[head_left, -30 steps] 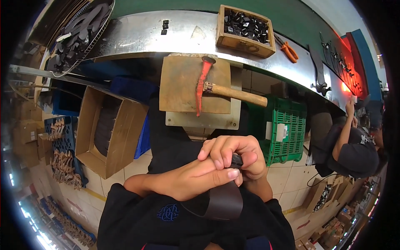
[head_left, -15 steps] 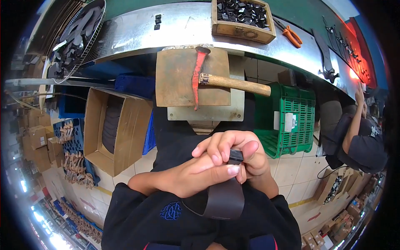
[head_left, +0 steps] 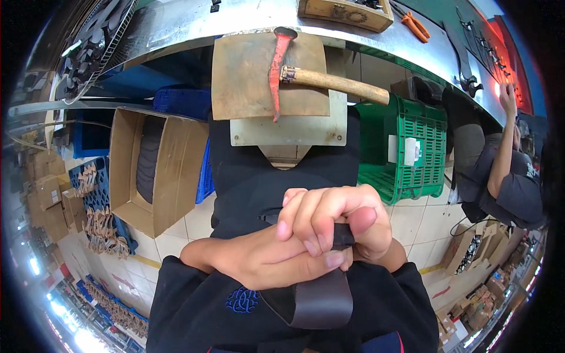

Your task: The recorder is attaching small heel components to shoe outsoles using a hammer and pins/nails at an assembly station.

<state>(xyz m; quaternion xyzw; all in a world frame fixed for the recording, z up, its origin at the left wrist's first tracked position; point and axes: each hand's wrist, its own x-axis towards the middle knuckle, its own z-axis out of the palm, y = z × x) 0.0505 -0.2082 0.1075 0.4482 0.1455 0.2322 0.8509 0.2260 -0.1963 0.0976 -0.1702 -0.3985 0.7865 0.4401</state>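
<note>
In front of my chest, a wide dark-brown leather-like strap point(head_left: 325, 301) hangs in a loop below both hands. My left hand point(head_left: 265, 256) is closed on it, the thumb lying along its upper end. My right hand point(head_left: 362, 220) has its fingers curled over the left one and pinches a small black block-like piece point(head_left: 343, 235) at the top of the strap. Whether that piece is fixed to the strap is hidden by my fingers. Beyond my hands a hammer point(head_left: 335, 84) with a red head and wooden handle rests on a brown board point(head_left: 241, 82).
Left of my legs stands an open carton point(head_left: 176, 176) with dark curved pieces; at right, a green crate point(head_left: 421, 150). Along the metal bench point(head_left: 176, 26) are a wooden box point(head_left: 347, 13), orange-handled pliers point(head_left: 415, 27) and a wire basket point(head_left: 112, 53). Another person point(head_left: 509, 176) sits at far right.
The bench, board and hammer have shifted up in the picture. Both hands still grip the strap; my right fingers and thumb now cover more of the small black piece.
</note>
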